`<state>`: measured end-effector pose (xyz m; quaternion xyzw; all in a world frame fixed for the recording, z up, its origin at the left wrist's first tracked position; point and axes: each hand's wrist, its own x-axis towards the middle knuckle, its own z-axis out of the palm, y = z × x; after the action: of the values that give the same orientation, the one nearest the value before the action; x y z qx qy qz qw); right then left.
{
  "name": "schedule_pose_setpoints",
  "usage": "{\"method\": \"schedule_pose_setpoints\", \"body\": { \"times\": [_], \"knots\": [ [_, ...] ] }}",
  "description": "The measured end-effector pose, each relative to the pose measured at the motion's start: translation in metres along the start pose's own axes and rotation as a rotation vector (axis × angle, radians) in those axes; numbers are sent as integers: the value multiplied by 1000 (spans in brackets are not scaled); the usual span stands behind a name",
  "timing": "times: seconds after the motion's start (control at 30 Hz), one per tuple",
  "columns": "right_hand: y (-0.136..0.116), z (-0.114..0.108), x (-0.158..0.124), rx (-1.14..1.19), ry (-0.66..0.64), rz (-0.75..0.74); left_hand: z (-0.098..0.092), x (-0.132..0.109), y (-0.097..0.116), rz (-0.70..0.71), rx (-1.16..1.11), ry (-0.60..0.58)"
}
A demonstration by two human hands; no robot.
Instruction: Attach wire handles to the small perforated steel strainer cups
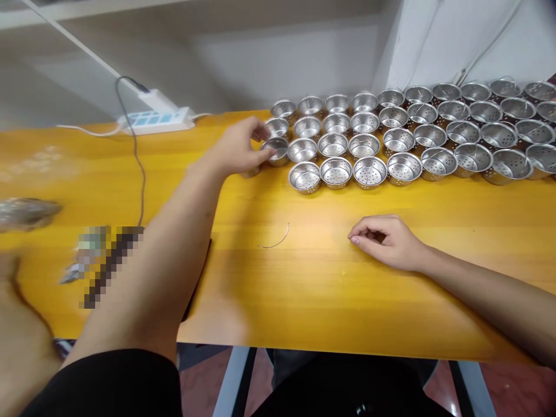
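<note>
My left hand (238,146) reaches to the left end of the rows, its thumb and fingers closed at the rim of a small perforated metal basket (280,152). Another basket (251,171) is partly hidden under that hand. My right hand (387,242) rests on the table with fingers curled and thumb against the index finger; nothing shows in it. A thin curved wire handle (278,240) lies loose on the wood between my hands. Several more baskets (332,145) stand upright in rows, many with a wire across the top.
At the back left of the yellow wooden table (304,307) sits a white power strip (160,120) with a dark cable (138,156) running forward. Blurred plastic bags (28,213) lie at the left. Another person's arm (21,324) shows at the lower left. A wall rises behind the baskets.
</note>
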<state>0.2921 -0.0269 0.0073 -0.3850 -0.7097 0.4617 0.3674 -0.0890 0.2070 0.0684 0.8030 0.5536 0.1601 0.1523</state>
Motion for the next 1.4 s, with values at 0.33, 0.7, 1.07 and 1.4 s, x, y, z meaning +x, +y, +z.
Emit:
{"method": "schedule_pose_setpoints", "body": {
  "times": [0.33, 0.7, 1.07, 1.4],
  "knots": [
    [2, -1, 1, -28, -13, -36, -6, -53, -37, -252, -67, -25],
    [7, 0, 3, -18, 60, -13, 37, -194, 143, 202, -232, -198],
    [20, 1, 13, 10, 188, 29, 63, -237, 113, 131, -285, -37],
    [31, -1, 25, -71, 329, 33, 56, -209, 44, -3, -147, -39]
  ]
}}
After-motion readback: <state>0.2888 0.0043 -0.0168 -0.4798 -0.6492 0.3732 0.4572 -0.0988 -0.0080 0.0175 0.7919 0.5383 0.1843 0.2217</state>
